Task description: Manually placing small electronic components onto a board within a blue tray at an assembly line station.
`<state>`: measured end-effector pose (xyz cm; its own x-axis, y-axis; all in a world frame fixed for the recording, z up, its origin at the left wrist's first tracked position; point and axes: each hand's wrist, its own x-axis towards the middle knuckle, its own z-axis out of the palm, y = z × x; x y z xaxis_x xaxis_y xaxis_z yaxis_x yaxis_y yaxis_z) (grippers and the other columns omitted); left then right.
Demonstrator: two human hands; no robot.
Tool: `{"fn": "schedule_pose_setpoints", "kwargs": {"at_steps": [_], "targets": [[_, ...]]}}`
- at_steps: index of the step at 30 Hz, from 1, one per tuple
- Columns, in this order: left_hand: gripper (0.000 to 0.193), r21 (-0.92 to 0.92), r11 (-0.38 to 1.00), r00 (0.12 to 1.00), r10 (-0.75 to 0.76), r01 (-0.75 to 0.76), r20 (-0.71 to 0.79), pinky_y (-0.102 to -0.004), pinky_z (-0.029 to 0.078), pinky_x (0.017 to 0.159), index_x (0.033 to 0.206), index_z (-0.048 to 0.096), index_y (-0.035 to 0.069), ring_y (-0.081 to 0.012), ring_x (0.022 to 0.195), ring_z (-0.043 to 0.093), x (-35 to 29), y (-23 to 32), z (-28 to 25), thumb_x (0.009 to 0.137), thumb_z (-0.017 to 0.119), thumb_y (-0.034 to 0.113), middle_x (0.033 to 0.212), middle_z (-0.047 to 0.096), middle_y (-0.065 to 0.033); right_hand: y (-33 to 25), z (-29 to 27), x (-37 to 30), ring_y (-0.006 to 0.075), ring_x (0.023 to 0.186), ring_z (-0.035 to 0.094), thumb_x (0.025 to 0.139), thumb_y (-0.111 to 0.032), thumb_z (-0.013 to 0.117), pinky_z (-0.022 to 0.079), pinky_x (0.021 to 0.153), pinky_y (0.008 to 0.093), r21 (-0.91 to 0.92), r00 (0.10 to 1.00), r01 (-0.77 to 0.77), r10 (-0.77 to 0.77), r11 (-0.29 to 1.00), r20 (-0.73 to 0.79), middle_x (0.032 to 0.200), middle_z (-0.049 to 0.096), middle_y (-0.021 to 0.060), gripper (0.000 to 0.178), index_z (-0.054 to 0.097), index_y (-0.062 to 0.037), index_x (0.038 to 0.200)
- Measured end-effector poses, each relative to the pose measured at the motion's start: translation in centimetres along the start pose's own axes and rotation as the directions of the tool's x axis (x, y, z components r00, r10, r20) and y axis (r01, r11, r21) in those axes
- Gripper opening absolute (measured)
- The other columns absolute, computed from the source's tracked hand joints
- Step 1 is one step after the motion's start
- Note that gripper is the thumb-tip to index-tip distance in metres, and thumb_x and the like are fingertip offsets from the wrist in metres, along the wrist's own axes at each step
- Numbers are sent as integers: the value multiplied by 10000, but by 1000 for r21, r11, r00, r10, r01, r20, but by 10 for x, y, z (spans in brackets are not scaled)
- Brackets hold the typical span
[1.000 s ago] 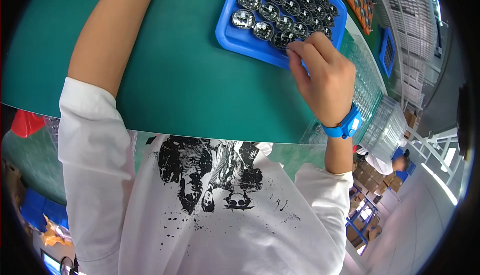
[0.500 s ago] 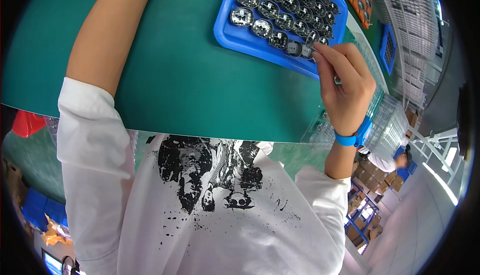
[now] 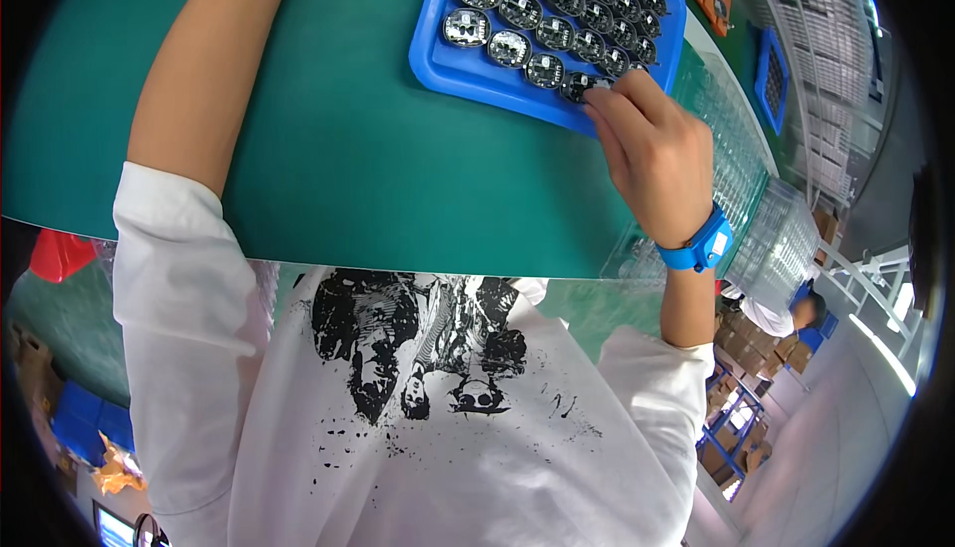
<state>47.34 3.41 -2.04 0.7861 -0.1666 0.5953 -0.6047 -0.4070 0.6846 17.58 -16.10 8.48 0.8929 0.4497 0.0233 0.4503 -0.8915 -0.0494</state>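
The right hand (image 3: 652, 154) pinches a small round dark disc (image 3: 577, 85) at the near edge of the blue plastic tray (image 3: 448, 65) on the green table (image 3: 348, 159), fingers curled to seat it; the left hand is out of view.

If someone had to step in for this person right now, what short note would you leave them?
Right hand: fingertips on a round part at the near right corner of the blue tray; whether it grips the part cannot be told.
Left hand: out of view; only the forearm lies across the green table.
Done: the tray's visible pockets hold round parts.
Left: the corner pocket under the fingers is hidden, so check it.
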Motion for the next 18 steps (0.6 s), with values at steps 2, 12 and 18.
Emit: {"fn": "schedule_pose_setpoints", "kwargs": {"at_steps": [2, 12, 18], "targets": [[359, -1, 1000, 1000, 6, -6, -3, -456, 470, 625, 718, 606, -77, -388, 637, 633, 0, -2, 1, 867, 604, 250, 689, 571, -284, -1, -1, 2, 269, 638, 615, 807, -40, 733, 483, 549, 369, -14, 1000, 10, -10, 1000, 10, 818, 581, 81, 135, 687, -33, 934], [364, 5, 999, 998, -49, 49, 25, -445, 474, 620, 710, 616, -66, -357, 617, 639, 1, 1, -2, 865, 606, 263, 664, 573, -269, -3, 0, 6, 276, 644, 616, 818, -49, 730, 483, 558, 379, 10, 1000, 14, -14, 1000, 6, 812, 578, 82, 114, 683, -31, 920], [365, 1, 999, 999, -37, 37, 19, -445, 473, 622, 712, 610, -71, -354, 623, 640, 1, 1, 0, 863, 607, 262, 669, 573, -272, -2, 5, 6, 284, 653, 622, 823, -41, 723, 485, 565, 379, 42, 1000, -3, 3, 999, 11, 823, 590, 89, 110, 683, -25, 924]]}}
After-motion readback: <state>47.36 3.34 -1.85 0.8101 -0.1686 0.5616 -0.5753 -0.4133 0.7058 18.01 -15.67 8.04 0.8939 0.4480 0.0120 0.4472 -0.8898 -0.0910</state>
